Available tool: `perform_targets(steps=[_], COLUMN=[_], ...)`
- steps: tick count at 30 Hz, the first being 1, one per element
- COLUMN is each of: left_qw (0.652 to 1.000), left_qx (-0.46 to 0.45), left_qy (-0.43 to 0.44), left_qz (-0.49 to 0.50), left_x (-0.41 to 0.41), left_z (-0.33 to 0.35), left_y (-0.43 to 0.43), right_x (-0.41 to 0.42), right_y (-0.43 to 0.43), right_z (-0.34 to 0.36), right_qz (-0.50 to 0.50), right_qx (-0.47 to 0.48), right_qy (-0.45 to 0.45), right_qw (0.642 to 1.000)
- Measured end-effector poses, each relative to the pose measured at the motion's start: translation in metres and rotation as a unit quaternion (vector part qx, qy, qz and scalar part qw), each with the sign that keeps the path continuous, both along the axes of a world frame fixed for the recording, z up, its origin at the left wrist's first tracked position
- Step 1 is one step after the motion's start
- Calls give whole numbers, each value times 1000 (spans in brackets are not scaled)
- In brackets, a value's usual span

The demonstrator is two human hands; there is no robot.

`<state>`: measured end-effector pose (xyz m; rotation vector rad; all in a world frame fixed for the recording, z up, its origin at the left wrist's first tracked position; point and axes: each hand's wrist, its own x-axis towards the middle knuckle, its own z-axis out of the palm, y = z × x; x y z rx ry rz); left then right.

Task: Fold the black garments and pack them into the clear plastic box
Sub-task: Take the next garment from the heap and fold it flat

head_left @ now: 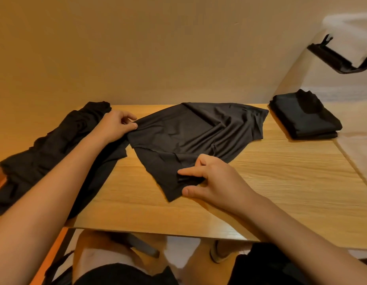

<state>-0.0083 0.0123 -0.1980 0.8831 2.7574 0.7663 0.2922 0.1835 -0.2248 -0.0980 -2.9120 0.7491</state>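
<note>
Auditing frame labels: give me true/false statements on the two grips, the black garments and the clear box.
1. The left grip pinches an edge of the spread black fabric garment. True.
2. The right grip lies flat on bare wood of the light wooden table. False: it grips the garment's near corner.
3. A folded black garment stack lies right of the spread garment. True.
4. The crumpled black garment pile sits inside the clear plastic box. False: it lies at the table's left side, far from the box.

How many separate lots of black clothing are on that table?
3: a crumpled heap at left, one garment spread in the middle, a folded stack at right. Heap and stack may hide several pieces.
</note>
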Motion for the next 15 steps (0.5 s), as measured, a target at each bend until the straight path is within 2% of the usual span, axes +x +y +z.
perform_targets(steps=[3,9,13,15], left_qw=[1000,999,997,998], left_qx=[-9,-35,-62,-44], left_qy=[7,-3,19,-7], left_qz=[6,-6,-31,-38], left_x=[3,16,40,59], left_z=[2,13,22,28], left_y=[2,-3,-4,-4], right_x=[-3,1,27,47], right_y=[-6,9,32,48], right_z=[-1,1,2,6], right_qz=[7,22,44,46], right_qx=[17,-35,-38,-36], right_qy=[9,16,5,-11], right_qw=[1000,999,998,998])
